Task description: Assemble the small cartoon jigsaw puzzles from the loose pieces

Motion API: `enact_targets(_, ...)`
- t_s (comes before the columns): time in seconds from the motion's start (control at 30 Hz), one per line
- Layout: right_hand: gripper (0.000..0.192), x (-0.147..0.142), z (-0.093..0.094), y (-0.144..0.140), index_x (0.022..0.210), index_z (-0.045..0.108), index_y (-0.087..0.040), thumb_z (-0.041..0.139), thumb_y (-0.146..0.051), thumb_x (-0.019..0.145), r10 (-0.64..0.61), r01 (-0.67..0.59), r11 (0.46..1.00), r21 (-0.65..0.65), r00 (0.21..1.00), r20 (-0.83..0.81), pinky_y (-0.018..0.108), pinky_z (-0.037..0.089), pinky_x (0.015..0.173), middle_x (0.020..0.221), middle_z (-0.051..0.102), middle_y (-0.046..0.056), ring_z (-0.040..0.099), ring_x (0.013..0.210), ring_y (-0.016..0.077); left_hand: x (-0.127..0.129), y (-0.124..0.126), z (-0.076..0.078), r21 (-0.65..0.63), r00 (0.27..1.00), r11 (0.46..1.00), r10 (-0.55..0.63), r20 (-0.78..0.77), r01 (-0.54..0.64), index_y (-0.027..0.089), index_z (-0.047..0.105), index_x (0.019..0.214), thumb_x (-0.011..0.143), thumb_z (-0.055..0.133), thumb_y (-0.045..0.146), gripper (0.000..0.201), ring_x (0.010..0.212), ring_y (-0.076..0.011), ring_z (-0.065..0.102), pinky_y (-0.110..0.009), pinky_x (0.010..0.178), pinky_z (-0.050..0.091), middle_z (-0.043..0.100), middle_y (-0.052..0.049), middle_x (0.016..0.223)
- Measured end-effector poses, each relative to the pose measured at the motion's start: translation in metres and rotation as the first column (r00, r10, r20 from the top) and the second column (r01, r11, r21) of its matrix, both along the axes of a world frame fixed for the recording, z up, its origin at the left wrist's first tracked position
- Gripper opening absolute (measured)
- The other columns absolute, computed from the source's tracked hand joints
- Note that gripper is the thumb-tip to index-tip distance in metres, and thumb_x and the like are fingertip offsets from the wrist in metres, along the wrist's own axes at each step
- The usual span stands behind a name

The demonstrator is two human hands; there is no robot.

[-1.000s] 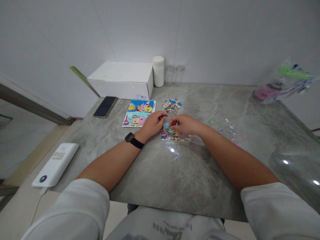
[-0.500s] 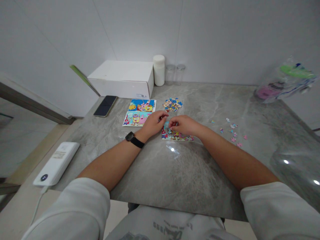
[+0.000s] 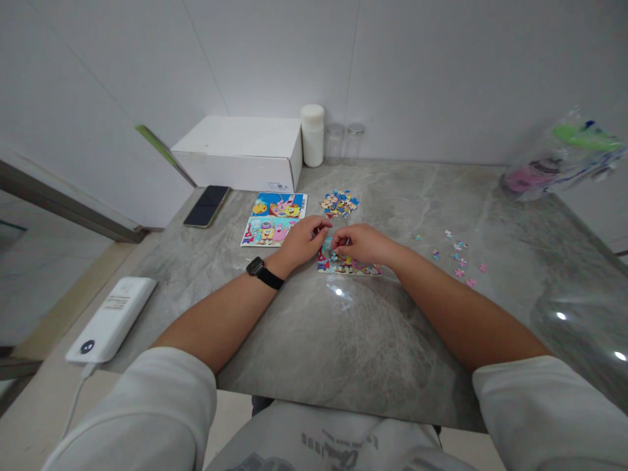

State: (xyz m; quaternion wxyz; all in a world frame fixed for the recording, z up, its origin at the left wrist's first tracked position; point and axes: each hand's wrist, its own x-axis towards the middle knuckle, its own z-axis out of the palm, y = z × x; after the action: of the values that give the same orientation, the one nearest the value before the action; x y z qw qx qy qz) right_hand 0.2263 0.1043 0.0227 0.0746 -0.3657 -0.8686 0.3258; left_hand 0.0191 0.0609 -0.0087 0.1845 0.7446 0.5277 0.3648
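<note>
1. While both forearms lie across the grey marble table, the left hand and right hand meet over the partly built puzzle, fingertips nearly touching one another
2. Left hand: fingers curled, thumb and forefinger drawn together at its far tip; whether a piece sits in that pinch cannot be told, too small. A black watch is on its wrist
3. Right hand: fingers bent inward and down toward the puzzle's upper left part; whether it grips a piece cannot be told
4. Partly built puzzle lies flat directly under and just nearer than the right hand; its near edge and right corner show past the knuckles, its left edge sits in the gap between the two hands
5. Heap of loose pieces lies just beyond the fingertips of both hands, apart from them
6. Two picture cards lie side by side just beyond the left hand; that hand covers the right corner of the nearer one
7. Scattered small pieces lie well to the right of the right hand
8. Beyond the left hand: a dark phone, a white box, a white jar and two clear jars at the wall
9. Well to the left of the left forearm: a white power bank with its cable
10. Far right of the right hand: a plastic bag
</note>
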Motion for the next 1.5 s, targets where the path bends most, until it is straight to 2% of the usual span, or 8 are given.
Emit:
enact_targets(0.27, 0.018, 0.000, -0.003, 0.002, 0.095, 0.080, -0.024, 0.070, -0.014, 0.084, 0.000, 0.000, 1.000, 0.014, 1.000, 0.024, 0.026, 0.047, 0.076, 0.087, 0.078, -0.001, 0.069, 0.079, 0.0152, 0.000, 0.000, 0.000, 0.008, 1.000, 1.000, -0.015, -0.001, 0.015, 0.020, 0.073, 0.110, 0.097, 0.055, 0.020, 0.022, 0.099, -0.0218, 0.069, -0.037, 0.094, 0.055, 0.077, -0.007, 0.106)
enact_targets(0.4, 0.019, 0.000, -0.003, 0.004, 0.098, 0.079, -0.023, 0.069, -0.014, 0.085, -0.037, 0.037, 0.999, -0.014, 0.999, -0.026, 0.026, 0.048, 0.076, 0.088, 0.077, 0.000, 0.068, 0.079, 0.0148, 0.000, 0.001, -0.002, 0.017, 1.000, 1.000, -0.012, -0.007, 0.012, 0.020, 0.073, 0.108, 0.097, 0.055, 0.020, 0.021, 0.094, -0.0210, 0.069, -0.035, 0.089, 0.054, 0.076, -0.006, 0.102)
enact_targets(0.57, 0.012, 0.001, -0.003, 0.013, 0.092, 0.076, -0.020, 0.069, -0.021, 0.084, -0.117, 0.076, 0.983, -0.169, 0.962, -0.247, 0.027, 0.049, 0.074, 0.083, 0.073, 0.000, 0.065, 0.078, 0.0147, 0.000, 0.002, 0.000, 0.037, 1.000, 0.999, -0.027, -0.008, 0.027, 0.020, 0.071, 0.099, 0.101, 0.053, 0.026, 0.019, 0.091, -0.0208, 0.066, -0.034, 0.084, 0.051, 0.074, -0.005, 0.096)
enact_targets(0.67, 0.013, 0.002, -0.002, 0.017, 0.089, 0.074, -0.018, 0.070, -0.027, 0.080, -0.232, 0.135, 0.952, -0.275, 0.903, -0.362, 0.026, 0.047, 0.069, 0.078, 0.069, -0.001, 0.059, 0.071, 0.0132, 0.000, 0.000, 0.003, 0.038, 0.999, 0.998, -0.040, 0.000, 0.040, 0.020, 0.066, 0.089, 0.105, 0.048, 0.034, 0.029, 0.085, -0.0203, 0.063, -0.033, 0.079, 0.048, 0.070, -0.004, 0.088)
enact_targets(0.77, 0.020, 0.003, 0.000, 0.018, 0.091, 0.072, -0.018, 0.073, -0.031, 0.076, -0.331, 0.179, 0.914, -0.364, 0.848, -0.414, 0.025, 0.044, 0.063, 0.073, 0.064, -0.003, 0.052, 0.063, 0.0112, 0.001, -0.002, 0.005, 0.039, 0.998, 0.997, -0.069, 0.011, 0.069, 0.020, 0.063, 0.086, 0.107, 0.045, 0.040, 0.034, 0.080, -0.0193, 0.060, -0.032, 0.075, 0.045, 0.066, -0.004, 0.083)
enact_targets(0.9, 0.024, 0.003, 0.003, 0.017, 0.090, 0.071, -0.018, 0.074, -0.033, 0.073, -0.372, 0.181, 0.890, -0.419, 0.821, -0.434, 0.025, 0.042, 0.059, 0.071, 0.062, -0.004, 0.049, 0.061, 0.0105, 0.001, -0.003, 0.006, 0.046, 0.995, 0.994, -0.098, 0.018, 0.097, 0.019, 0.064, 0.087, 0.103, 0.053, 0.037, 0.026, 0.077, -0.0180, 0.058, -0.031, 0.072, 0.043, 0.064, -0.002, 0.081)
enact_targets(1.07, 0.025, 0.002, 0.003, 0.016, 0.090, 0.071, -0.019, 0.076, -0.036, 0.072, -0.371, 0.180, 0.890, -0.419, 0.820, -0.436, 0.025, 0.042, 0.060, 0.076, 0.066, -0.001, 0.052, 0.065, 0.0114, 0.002, -0.003, 0.006, 0.028, 0.996, 0.996, -0.083, 0.032, 0.082, 0.019, 0.065, 0.087, 0.099, 0.057, 0.032, 0.019, 0.078, -0.0178, 0.059, -0.030, 0.072, 0.044, 0.065, -0.002, 0.081)
enact_targets(1.5, 0.030, -0.002, -0.010, 0.020, 0.089, 0.069, -0.020, 0.076, -0.042, 0.070, -0.333, 0.173, 0.924, -0.340, 0.801, -0.498, 0.028, 0.042, 0.065, 0.076, 0.064, -0.001, 0.054, 0.069, 0.0144, 0.001, 0.000, 0.002, 0.016, 0.997, 0.997, -0.072, 0.024, 0.071, 0.019, 0.066, 0.086, 0.099, 0.059, 0.033, 0.021, 0.078, -0.0177, 0.060, -0.030, 0.071, 0.043, 0.067, -0.002, 0.080)
